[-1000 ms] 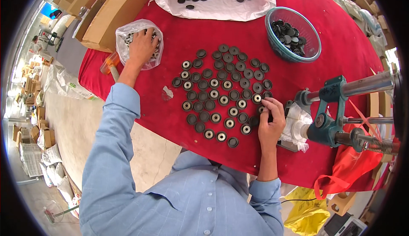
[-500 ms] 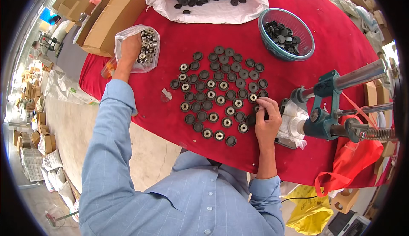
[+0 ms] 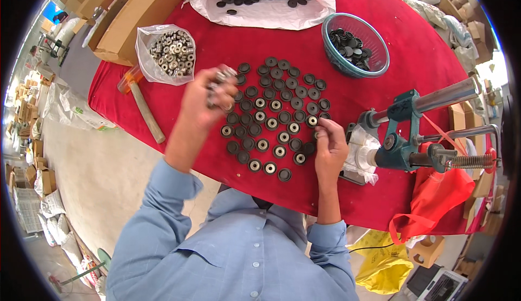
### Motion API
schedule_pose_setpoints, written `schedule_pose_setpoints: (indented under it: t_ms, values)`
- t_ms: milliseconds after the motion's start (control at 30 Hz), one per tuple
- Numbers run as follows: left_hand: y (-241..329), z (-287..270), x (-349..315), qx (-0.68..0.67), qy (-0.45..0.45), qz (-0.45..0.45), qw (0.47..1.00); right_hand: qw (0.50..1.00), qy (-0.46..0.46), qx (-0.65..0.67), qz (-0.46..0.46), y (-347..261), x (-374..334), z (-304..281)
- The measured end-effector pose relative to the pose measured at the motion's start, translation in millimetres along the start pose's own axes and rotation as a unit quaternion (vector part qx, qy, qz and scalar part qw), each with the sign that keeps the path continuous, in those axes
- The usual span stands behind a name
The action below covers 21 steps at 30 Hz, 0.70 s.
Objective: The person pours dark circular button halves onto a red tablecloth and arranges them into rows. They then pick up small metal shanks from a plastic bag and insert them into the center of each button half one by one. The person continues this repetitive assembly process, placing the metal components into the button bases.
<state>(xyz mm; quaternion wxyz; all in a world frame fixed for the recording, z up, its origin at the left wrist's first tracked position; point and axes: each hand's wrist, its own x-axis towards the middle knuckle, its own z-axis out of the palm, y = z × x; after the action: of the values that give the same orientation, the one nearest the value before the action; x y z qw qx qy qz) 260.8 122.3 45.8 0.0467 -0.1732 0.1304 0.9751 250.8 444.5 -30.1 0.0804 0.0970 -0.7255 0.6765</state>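
My left hand (image 3: 199,103), slightly blurred, is closed around several small metal bearings (image 3: 223,78) above the left side of the laid-out parts. Round black plastic caps (image 3: 284,175) lie spread over the red cloth, and some have a shiny bearing (image 3: 269,168) seated in the middle. At the right edge of this group, my right hand (image 3: 332,148) pinches what looks like a bearing, partly hidden by the fingertips. A clear plastic bag (image 3: 144,56) at the upper left holds a heap of loose bearings (image 3: 175,55).
A hammer (image 3: 145,108) with a wooden handle lies beside the bag, near a cardboard box (image 3: 140,18). Black caps fill a white sack (image 3: 260,20) and a clear bowl (image 3: 384,65). A green hand press (image 3: 399,132) stands right, beside a red bag (image 3: 439,195).
My left hand has come out of the plastic bag with bearings and moved right over the caps. The hammer has come into full view. My right hand stays by the right-hand caps.
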Motion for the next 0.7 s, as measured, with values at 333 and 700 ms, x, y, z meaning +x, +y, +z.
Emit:
schedule_pose_setpoints:
  t_ms: [333,700]
  values:
    - [-139.1,-6.9,-13.0,0.209,0.054,-0.092,0.972,0.994,-0.091,0.046,0.047,-24.1,-16.4,25.5]
    - [-107.8,-15.9,-24.9,-0.100,0.110,-0.143,0.979,0.955,-0.065,-0.270,-0.106,-5.7,50.9,10.3]
